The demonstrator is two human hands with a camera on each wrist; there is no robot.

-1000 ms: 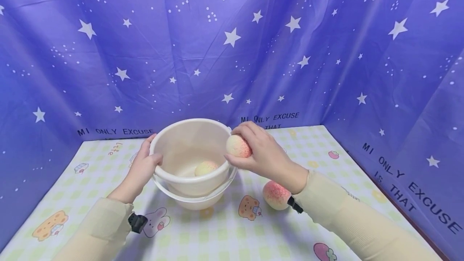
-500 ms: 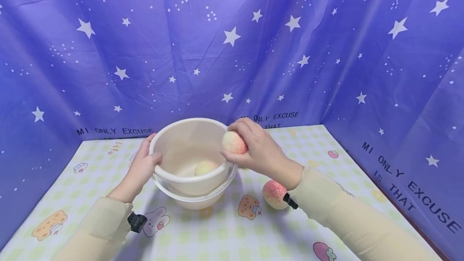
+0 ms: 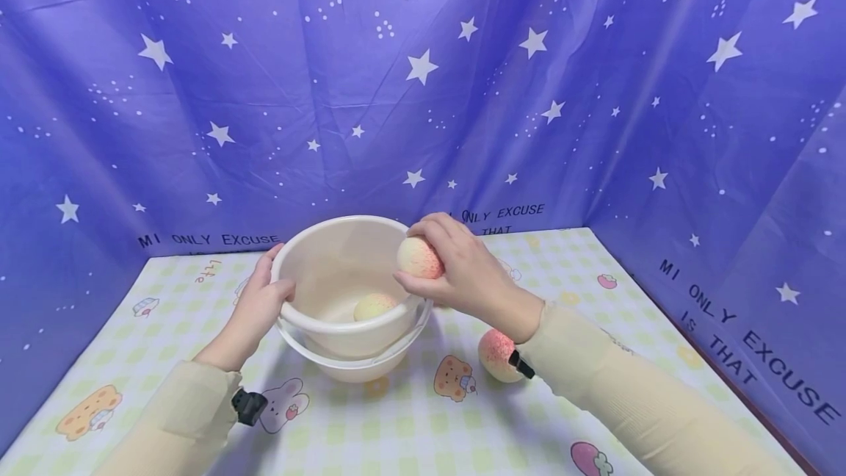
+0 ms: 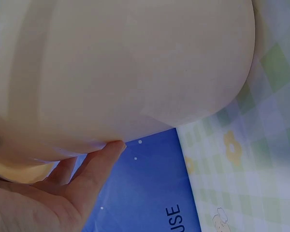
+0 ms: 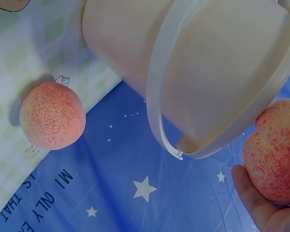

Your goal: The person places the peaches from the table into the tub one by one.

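A cream-white bucket (image 3: 320, 270) stands on the table, its handle (image 3: 396, 350) lowered round the near side. My left hand (image 3: 260, 302) grips its left rim, thumb over the edge; in the left wrist view, fingers (image 4: 94, 169) press the outer wall. One peach (image 3: 375, 307) lies inside on the bottom. My right hand (image 3: 465, 263) holds a second peach (image 3: 418, 258) just at the right rim, partly over the opening. Another peach (image 3: 499, 353) rests on the cloth below the right forearm. The right wrist view has a peach (image 5: 53, 116) on the cloth; whether it is the same one I cannot tell.
A green-and-white checked tablecloth (image 3: 370, 432) with cartoon prints covers the table. Purple-blue curtains (image 3: 317, 94) with white stars rise behind and at both sides. The back curtain stands close behind the bucket.
My right hand has moved left and slightly up with its peach, from beside the bucket to over its right rim. The left hand and bucket have stayed in place.
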